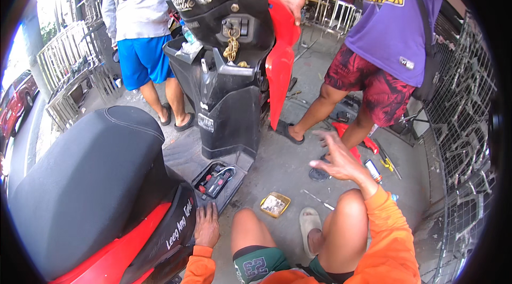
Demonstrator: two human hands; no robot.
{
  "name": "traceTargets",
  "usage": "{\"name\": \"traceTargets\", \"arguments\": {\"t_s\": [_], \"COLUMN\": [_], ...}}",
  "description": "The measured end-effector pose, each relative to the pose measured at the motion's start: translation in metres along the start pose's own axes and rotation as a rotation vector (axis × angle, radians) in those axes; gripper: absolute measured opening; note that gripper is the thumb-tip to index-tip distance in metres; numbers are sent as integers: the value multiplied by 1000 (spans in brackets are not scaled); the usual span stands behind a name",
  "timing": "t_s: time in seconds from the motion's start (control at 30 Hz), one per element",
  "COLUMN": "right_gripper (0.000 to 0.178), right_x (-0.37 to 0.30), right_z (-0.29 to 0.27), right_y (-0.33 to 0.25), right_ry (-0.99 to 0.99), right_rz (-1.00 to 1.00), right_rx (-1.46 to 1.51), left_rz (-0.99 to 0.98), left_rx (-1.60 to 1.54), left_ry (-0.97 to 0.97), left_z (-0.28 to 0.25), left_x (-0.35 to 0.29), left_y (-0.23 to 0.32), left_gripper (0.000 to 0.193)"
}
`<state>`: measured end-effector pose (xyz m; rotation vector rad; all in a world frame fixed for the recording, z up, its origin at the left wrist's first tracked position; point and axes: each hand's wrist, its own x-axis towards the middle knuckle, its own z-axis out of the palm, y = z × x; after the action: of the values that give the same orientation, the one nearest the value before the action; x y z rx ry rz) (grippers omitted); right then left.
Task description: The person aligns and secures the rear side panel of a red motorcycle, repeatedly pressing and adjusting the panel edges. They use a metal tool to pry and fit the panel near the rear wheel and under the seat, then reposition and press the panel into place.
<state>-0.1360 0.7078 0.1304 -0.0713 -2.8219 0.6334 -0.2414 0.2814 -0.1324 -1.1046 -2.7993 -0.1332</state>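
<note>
My left hand [206, 225] lies flat against the black and red side panel [160, 241] of a scooter, fingers stretched out, below the black seat [85, 172]. My right hand [341, 161] hangs in the air over the floor with its fingers spread and nothing in it. Just ahead of my left hand, an open compartment [215, 179] in the scooter's footboard shows a battery and wiring. A yellow-rimmed tray [275, 204] holding small parts sits on the floor by my knee. Close to it lies a thin screwdriver-like tool [318, 200].
At right a person in a purple shirt [392, 33] grips a red body panel [280, 60] beside the scooter's front. Another person in blue shorts [144, 60] stands behind it. Yellow-handled pliers [389, 162] and a canister [373, 171] are on the floor. Wire racks [464, 124] line the right side.
</note>
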Motion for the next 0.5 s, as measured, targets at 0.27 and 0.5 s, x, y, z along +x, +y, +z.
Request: {"name": "traceTargets", "arguments": {"t_s": [0.27, 0.5], "right_gripper": [106, 122], "right_x": [49, 74], "right_z": [24, 101], "right_y": [1, 51], "right_ry": [27, 123], "right_rz": [-17, 194], "right_rx": [212, 464], "left_rz": [-25, -14], "left_rx": [-58, -21], "left_ry": [16, 39], "left_z": [5, 0], "left_x": [-1, -1], "left_y": [0, 2], "left_gripper": [76, 76]}}
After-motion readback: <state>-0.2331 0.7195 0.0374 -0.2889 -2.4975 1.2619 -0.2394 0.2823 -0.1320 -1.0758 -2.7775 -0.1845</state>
